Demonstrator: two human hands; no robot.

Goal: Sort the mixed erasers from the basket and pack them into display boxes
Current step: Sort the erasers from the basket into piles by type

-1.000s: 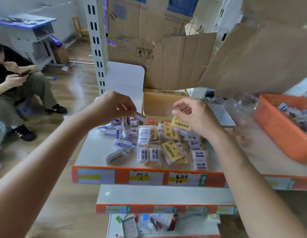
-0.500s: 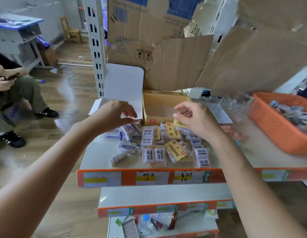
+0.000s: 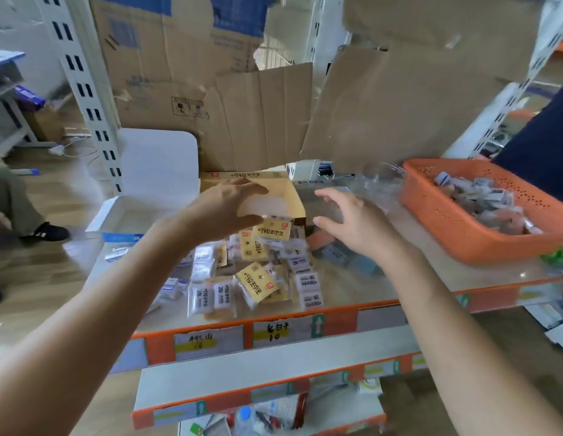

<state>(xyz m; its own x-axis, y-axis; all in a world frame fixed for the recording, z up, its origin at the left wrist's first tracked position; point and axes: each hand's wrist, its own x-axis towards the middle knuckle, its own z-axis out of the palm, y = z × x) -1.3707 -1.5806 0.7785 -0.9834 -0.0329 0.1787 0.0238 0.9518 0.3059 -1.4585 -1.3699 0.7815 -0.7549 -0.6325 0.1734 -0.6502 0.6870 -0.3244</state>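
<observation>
Nearest the camera, the shelf edge (image 3: 211, 344) carries two handwritten labels (image 3: 275, 332).

Just beyond it, the erasers (image 3: 251, 278) lie in a loose pile on the shelf top. These are the goods to be sorted, and they sit directly in front of the boxes.

**Change noted.** Half a second ago both hands were closed in a pinch above the pile. Now the left hand (image 3: 226, 209) is spread with its fingers apart and reaches over the near wall of the yellow box (image 3: 297, 202). The right hand (image 3: 352, 221) is likewise spread, just beside that box on its right. Neither hand holds anything that can be seen.

**Judgement.** The last piece appears to have been released. The hands seem to be either going for the yellow box itself or resetting for the next pick. The inside of the yellow box looks largely unfilled, so packing is at an early stage.

**Count.**
- Hands: two, both empty.
- Display boxes: two. One is the yellow box. The other is a white box (image 3: 122, 212) to its left, with its lid raised.
- Basket: one (image 3: 456, 221), orange, well to the right, with wrapped erasers in it.
- Yellow-labelled packets in the pile: three can be made out.
- White-labelled packets: more numerous, but too blurred and overlapped for a firm figure.

Cardboard (image 3: 264, 114) stands behind everything.
</observation>
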